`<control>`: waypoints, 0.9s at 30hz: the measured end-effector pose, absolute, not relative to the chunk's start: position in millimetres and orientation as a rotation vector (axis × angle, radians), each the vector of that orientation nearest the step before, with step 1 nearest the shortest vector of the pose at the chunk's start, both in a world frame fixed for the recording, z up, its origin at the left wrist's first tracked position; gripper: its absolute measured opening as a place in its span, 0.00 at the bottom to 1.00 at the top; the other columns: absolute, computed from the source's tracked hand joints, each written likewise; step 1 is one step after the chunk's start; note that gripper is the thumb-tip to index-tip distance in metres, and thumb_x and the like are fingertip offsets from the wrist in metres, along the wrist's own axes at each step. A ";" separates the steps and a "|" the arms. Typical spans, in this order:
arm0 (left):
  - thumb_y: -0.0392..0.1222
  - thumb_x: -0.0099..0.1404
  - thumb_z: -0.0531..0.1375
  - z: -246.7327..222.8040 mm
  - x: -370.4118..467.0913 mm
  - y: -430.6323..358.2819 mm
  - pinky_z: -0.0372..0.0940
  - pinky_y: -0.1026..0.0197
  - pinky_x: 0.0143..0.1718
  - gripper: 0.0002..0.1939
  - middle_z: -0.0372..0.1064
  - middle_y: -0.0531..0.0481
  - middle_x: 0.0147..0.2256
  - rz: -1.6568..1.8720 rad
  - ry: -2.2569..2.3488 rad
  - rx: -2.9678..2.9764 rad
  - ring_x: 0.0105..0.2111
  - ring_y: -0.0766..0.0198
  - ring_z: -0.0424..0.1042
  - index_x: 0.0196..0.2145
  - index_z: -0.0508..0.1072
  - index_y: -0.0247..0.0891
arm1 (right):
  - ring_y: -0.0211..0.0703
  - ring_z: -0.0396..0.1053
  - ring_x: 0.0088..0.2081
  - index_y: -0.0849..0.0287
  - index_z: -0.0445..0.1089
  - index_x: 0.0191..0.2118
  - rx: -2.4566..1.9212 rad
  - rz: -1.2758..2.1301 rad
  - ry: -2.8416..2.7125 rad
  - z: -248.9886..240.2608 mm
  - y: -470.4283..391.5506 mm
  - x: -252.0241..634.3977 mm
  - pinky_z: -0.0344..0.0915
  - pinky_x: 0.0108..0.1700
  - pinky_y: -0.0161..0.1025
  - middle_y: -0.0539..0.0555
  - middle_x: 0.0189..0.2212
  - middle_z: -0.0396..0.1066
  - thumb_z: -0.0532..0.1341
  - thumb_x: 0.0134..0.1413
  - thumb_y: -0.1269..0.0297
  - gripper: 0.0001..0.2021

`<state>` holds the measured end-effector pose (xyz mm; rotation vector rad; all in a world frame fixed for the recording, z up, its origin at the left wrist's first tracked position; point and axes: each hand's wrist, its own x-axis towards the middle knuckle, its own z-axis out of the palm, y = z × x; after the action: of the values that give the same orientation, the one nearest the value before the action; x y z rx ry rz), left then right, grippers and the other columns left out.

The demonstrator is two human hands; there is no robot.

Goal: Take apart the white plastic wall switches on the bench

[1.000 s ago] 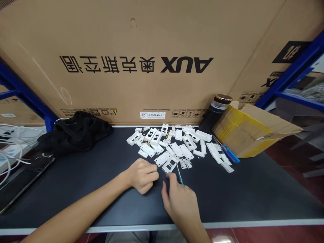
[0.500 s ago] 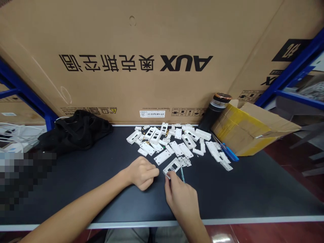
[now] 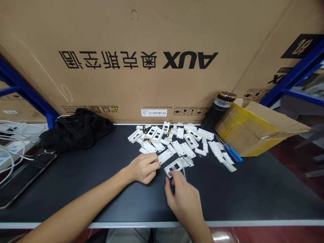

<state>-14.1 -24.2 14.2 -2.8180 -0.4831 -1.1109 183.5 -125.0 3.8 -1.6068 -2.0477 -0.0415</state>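
My right hand (image 3: 186, 195) is at a white rectangular plastic housing (image 3: 174, 166) with dark slots, lying on the black table. Its index fingertip touches the housing's near rim, while the thumb stands a little apart. A thin teal rod-like tool (image 3: 184, 171) lies beside the housing, partly hidden by this hand. My left hand (image 3: 144, 168) is closed, fingertips curled together at the near left end of a flat white plate (image 3: 165, 156). What those fingers hold, if anything, is hidden. Behind both hands spreads a pile of white housings (image 3: 157, 135), plates and small parts.
A black bottle (image 3: 215, 111) with a copper-coloured lid and an open cardboard box (image 3: 243, 130) stand at the right, beside blue-handled tools (image 3: 233, 152). Black cloth (image 3: 78, 130), white cables (image 3: 20, 133) and a phone (image 3: 24, 179) lie left. A large carton (image 3: 152, 87) stands behind.
My left hand has moved forward to the flat plate's edge. The thumb and index finger of my right hand have parted slightly at the housing. The view has shifted a little.
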 end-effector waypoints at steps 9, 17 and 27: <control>0.28 0.64 0.49 18.7 -12.0 -20.8 0.64 0.60 0.31 0.10 0.66 0.46 0.31 -1.137 -0.487 -2.829 0.30 0.62 0.64 0.37 0.69 0.36 | 0.42 0.74 0.25 0.57 0.64 0.53 -1.648 -0.018 -2.071 7.6 -123.2 181.3 0.60 0.22 0.39 0.56 0.44 0.72 0.52 0.67 0.63 0.13; 0.30 0.64 0.50 14.4 -13.8 -20.1 0.65 0.59 0.30 0.10 0.67 0.46 0.29 -1.060 -0.452 -2.885 0.28 0.61 0.65 0.32 0.70 0.36 | 0.42 0.73 0.25 0.56 0.65 0.46 -1.624 0.075 -1.950 9.7 -122.3 182.9 0.60 0.22 0.38 0.55 0.41 0.71 0.52 0.66 0.62 0.08; 0.44 0.72 0.57 14.2 -7.0 -28.9 0.47 0.14 0.56 0.31 0.14 0.41 0.73 -0.581 -0.787 -3.008 0.70 0.21 0.30 0.69 0.53 0.61 | 0.39 0.70 0.22 0.55 0.66 0.43 -1.614 0.169 -1.925 11.3 -122.8 183.1 0.59 0.22 0.38 0.52 0.38 0.68 0.53 0.66 0.63 0.06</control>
<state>-7.0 -28.9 14.2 -3.0081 -0.7868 -0.5806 183.1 -122.8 11.3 -1.6139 -1.9249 0.1688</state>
